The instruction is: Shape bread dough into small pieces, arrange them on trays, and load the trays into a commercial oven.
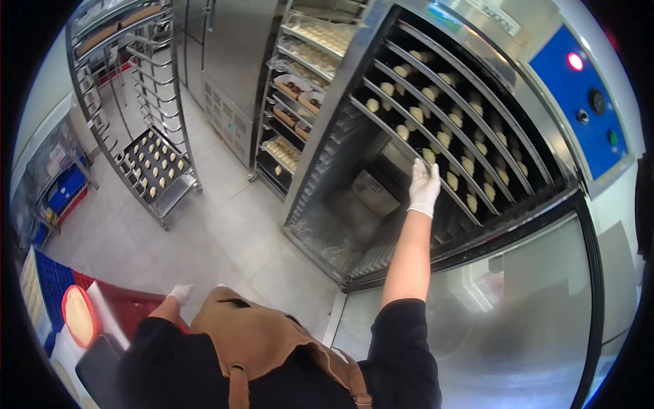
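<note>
My right hand [424,191], in a white glove, reaches up to the front rim of the lowest loaded tray [388,121] in an open steel cabinet. Its fingers are stretched out at the rim; whether they press on it is hard to tell. Small pale dough pieces [444,139] sit in rows on this tray and on the dark trays stacked above. My left hand [181,293], also gloved, hangs low at my side near a red crate [139,307]. It looks loosely open, with nothing seen in it.
The cabinet's glass door [490,300] stands open at the right, below a blue control panel [579,102]. A wheeled rack [184,129] at the left bears a dark tray [155,162] of dough pieces. Another loaded rack [300,82] stands beside the cabinet. A red-rimmed round tub [80,317] is at lower left.
</note>
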